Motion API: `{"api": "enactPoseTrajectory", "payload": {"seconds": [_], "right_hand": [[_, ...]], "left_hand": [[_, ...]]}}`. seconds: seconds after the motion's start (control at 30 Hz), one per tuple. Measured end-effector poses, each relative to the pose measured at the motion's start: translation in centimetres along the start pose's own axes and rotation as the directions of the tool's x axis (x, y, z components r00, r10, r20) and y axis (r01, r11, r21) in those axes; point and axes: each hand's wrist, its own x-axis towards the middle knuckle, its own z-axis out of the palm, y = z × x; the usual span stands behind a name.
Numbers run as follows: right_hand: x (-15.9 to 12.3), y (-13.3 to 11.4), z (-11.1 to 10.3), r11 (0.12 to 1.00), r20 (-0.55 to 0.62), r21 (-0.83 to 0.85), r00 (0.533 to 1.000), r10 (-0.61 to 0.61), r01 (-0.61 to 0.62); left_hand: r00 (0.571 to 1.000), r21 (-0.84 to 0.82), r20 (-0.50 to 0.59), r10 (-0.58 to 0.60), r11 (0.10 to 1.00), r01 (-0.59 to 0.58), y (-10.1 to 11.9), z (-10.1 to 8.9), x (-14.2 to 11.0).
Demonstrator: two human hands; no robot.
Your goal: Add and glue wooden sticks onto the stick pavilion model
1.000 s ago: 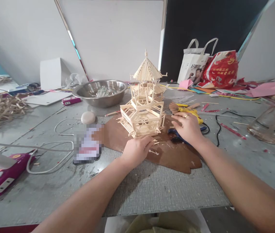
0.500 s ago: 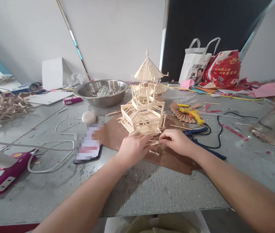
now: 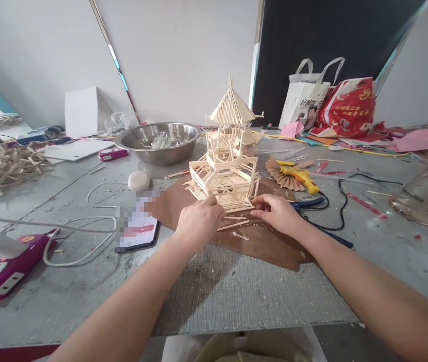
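Note:
A pagoda model built of thin pale wooden sticks stands upright on a brown board. At its lower front left corner is my left hand, fingers curled in a pinch. My right hand pinches at the lower front right corner. A thin wooden stick runs between both hands along the model's front base edge, its ends hidden by my fingers. Just in front of it, loose sticks and a whitish scrap lie on the board.
A yellow glue gun and blue-handled pliers lie right, near a glass jar. At left are a phone, a white cable, a purple power strip and a round white object. Behind stands a metal bowl.
Both hands have moved slightly up to the model's base, the left also a little leftward. More of the loose sticks in front now shows between them.

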Motion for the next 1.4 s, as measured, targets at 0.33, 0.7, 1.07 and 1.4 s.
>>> {"api": "enactPoseTrajectory", "payload": {"seconds": [0.33, 0.7, 1.07, 1.4], "right_hand": [[-0.1, 0.2, 0.8, 0.996, -0.025, 0.091, 0.999, 0.027, -0.024], [0.0, 0.4, 1.2, 0.998, -0.070, 0.067, 0.998, 0.002, 0.003], [0.0, 0.2, 1.2, 0.998, -0.079, 0.043, 0.996, 0.046, -0.042], [0.0, 0.2, 1.3, 0.999, -0.093, 0.029, 0.995, 0.031, -0.028]], "left_hand": [[0.999, 0.045, 0.009, -0.040, 0.998, 0.039, -0.5, 0.0, 0.3], [0.999, 0.061, 0.019, -0.032, 0.998, 0.031, -0.3, 0.3, 0.2], [0.999, 0.051, 0.030, -0.029, 0.998, 0.027, -0.6, 0.9, 0.3], [0.999, 0.062, -0.024, -0.035, 0.997, 0.036, -0.4, 0.7, 0.3]]}}
